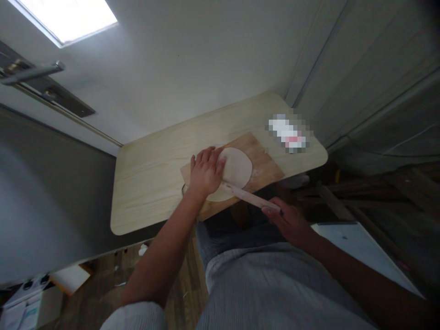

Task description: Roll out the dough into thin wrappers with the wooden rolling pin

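A flat round sheet of pale dough lies on a brown wooden board. My left hand rests flat over the left part of the dough, its fingers stretched out and partly spread. It hides some of the sheet beneath it. A light wooden rolling pin slants from the dough's near edge down to the right. Its lower end is gripped in my right hand, which is off the board, past the table's front edge. The pin's far tip touches or hovers over the dough near my left wrist; I cannot tell which.
The board sits at the front edge of a pale wooden table set against a white door with a metal handle. A blurred-out white and pink item lies at the table's right. Wooden slats and a white panel stand lower right.
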`<move>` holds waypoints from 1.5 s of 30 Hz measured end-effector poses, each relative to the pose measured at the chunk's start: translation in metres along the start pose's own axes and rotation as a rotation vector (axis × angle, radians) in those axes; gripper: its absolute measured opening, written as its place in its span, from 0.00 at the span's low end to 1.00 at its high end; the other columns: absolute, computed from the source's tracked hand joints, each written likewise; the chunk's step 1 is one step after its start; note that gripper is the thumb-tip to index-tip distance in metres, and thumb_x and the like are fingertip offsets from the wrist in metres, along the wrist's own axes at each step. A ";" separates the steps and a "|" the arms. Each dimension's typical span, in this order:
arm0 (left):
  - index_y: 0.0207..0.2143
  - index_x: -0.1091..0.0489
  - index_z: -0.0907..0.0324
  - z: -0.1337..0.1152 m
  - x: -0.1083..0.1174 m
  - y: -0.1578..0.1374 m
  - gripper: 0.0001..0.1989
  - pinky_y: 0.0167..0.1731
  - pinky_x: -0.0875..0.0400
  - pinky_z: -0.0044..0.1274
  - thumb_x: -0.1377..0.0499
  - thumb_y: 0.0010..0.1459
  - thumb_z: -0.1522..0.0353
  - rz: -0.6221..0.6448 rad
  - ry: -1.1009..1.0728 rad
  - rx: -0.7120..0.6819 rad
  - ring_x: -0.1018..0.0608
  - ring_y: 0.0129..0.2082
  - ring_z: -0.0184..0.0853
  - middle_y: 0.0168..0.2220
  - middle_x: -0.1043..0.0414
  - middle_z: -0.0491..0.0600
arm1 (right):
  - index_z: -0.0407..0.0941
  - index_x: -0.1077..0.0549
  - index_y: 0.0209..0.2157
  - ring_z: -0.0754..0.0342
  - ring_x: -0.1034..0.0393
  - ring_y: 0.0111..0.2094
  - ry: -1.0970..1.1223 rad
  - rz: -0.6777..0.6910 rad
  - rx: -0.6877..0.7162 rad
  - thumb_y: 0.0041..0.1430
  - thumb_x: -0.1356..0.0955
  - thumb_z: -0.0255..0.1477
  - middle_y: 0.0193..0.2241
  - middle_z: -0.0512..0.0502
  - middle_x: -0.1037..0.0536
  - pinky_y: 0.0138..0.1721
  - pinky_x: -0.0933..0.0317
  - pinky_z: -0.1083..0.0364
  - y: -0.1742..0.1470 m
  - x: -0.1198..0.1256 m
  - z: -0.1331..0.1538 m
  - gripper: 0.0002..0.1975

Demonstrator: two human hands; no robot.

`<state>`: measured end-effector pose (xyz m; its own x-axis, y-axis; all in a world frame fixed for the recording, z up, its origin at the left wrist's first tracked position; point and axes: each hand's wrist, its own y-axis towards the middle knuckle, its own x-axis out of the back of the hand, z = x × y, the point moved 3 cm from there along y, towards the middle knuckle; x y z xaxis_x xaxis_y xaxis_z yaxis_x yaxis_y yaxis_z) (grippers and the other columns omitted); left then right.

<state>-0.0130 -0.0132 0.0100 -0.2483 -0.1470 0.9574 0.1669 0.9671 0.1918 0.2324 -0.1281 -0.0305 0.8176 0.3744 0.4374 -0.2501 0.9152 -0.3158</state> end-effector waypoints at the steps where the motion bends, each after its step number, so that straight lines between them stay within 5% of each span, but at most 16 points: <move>1: 0.65 0.40 0.47 -0.001 0.000 0.001 0.24 0.65 0.47 0.45 0.59 0.72 0.55 0.003 0.003 0.003 0.36 0.65 0.44 0.66 0.37 0.50 | 0.47 0.32 0.34 0.55 0.38 0.22 0.008 -0.005 -0.004 0.65 0.39 0.52 0.20 0.54 0.33 0.26 0.46 0.55 0.001 0.000 0.000 0.22; 24: 0.64 0.40 0.52 -0.018 -0.010 0.048 0.25 0.62 0.44 0.46 0.60 0.71 0.54 -0.018 0.058 -0.034 0.35 0.62 0.47 0.64 0.37 0.54 | 0.47 0.32 0.22 0.55 0.36 0.23 0.100 -0.208 -0.041 0.66 0.40 0.53 0.18 0.51 0.31 0.26 0.44 0.56 0.026 0.018 0.001 0.28; 35: 0.61 0.36 0.50 -0.011 -0.004 0.024 0.24 0.60 0.41 0.42 0.59 0.72 0.55 -0.059 0.030 -0.007 0.33 0.61 0.45 0.63 0.34 0.52 | 0.46 0.28 0.37 0.54 0.34 0.24 0.057 -0.209 0.019 0.63 0.36 0.51 0.21 0.53 0.28 0.26 0.42 0.56 0.011 0.010 -0.002 0.22; 45: 0.61 0.35 0.49 -0.001 0.000 -0.007 0.24 0.61 0.42 0.40 0.59 0.72 0.55 -0.056 -0.008 0.036 0.32 0.60 0.44 0.63 0.34 0.51 | 0.46 0.27 0.39 0.55 0.35 0.23 -0.063 -0.180 0.049 0.62 0.35 0.50 0.21 0.53 0.30 0.25 0.43 0.56 -0.003 -0.003 0.006 0.21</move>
<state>-0.0135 -0.0205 0.0084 -0.2642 -0.1992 0.9437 0.1180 0.9644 0.2366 0.2275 -0.1314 -0.0255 0.8175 0.2114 0.5357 -0.1291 0.9738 -0.1873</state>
